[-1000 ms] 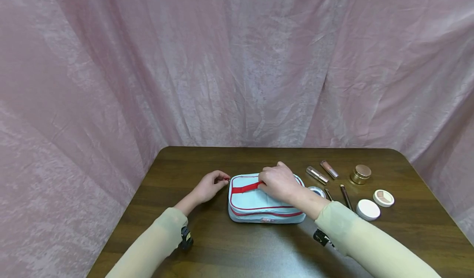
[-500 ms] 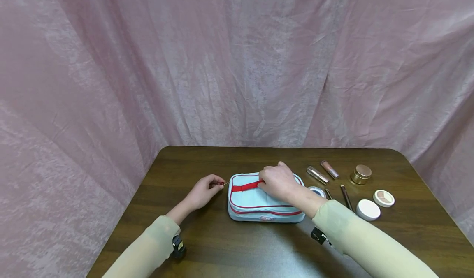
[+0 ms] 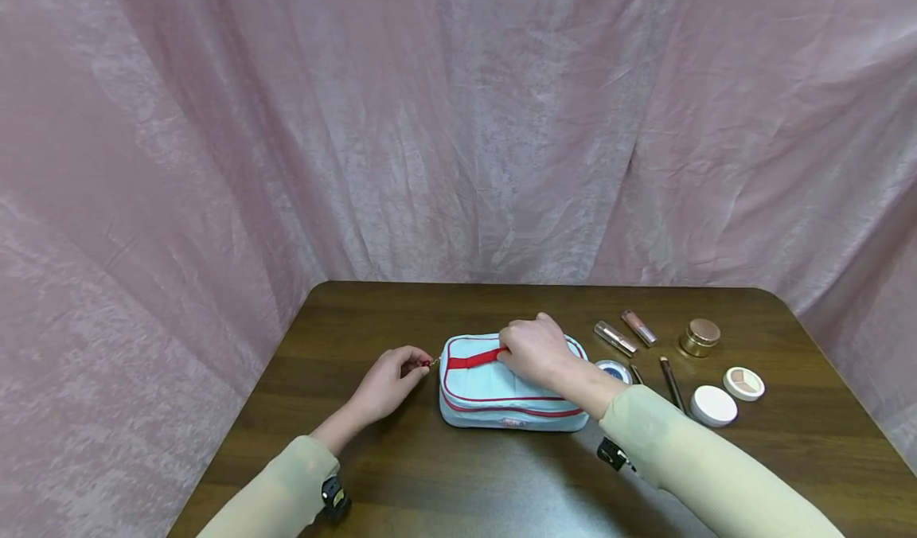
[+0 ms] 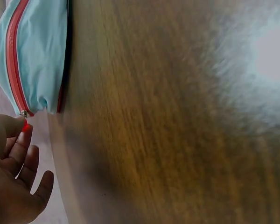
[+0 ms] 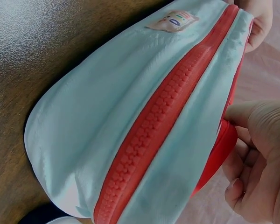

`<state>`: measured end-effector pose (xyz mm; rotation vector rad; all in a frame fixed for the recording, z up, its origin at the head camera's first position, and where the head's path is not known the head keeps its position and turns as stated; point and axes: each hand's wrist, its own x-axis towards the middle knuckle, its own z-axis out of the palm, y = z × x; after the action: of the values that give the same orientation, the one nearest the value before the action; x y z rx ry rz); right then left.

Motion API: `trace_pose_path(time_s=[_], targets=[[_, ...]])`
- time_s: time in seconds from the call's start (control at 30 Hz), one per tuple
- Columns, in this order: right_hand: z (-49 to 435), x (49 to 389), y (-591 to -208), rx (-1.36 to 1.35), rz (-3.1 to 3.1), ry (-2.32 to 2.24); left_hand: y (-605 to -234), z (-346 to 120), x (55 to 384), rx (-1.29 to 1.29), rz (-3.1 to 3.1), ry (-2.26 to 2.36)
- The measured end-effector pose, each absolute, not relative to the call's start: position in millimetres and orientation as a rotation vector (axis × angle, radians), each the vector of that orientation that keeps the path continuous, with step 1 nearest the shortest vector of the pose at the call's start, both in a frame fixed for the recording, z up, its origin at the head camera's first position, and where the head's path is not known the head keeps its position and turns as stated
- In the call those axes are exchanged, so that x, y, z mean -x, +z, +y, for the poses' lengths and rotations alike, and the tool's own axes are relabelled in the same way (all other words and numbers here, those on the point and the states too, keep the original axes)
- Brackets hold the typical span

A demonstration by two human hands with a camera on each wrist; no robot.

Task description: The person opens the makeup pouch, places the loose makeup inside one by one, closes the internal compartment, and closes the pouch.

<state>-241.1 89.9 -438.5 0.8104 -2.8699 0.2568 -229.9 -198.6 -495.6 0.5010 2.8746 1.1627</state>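
A light-blue cosmetic bag with red piping lies on the table; the red zipper along its side has its teeth meshed in the right wrist view. My left hand is at the bag's left end and pinches the red zipper pull between thumb and index finger, its other fingers loosely bent. Just above the fingertips shows the metal slider. My right hand holds the red strap handle on top of the bag, thumb and fingers around it, hiding the strap's right part.
Right of the bag lie two lip gloss tubes, a gold-lidded jar, a dark brush-like stick, a white round jar, a round compact and another round case partly behind the right arm. A pink curtain hangs behind the wooden table.
My left hand has moved left and toward me with the zipper pull, away from the bag's corner. The bag has shifted very slightly left; my right hand stays on the strap.
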Motion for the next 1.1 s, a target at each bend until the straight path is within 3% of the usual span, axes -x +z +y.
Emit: trace_pose_path(time_s=[1.1], targets=[[89.5,245.6,-438.8,-0.762,-2.869,0.267,-481.3,-180.4,153.3,-0.395,2.959,1.215]])
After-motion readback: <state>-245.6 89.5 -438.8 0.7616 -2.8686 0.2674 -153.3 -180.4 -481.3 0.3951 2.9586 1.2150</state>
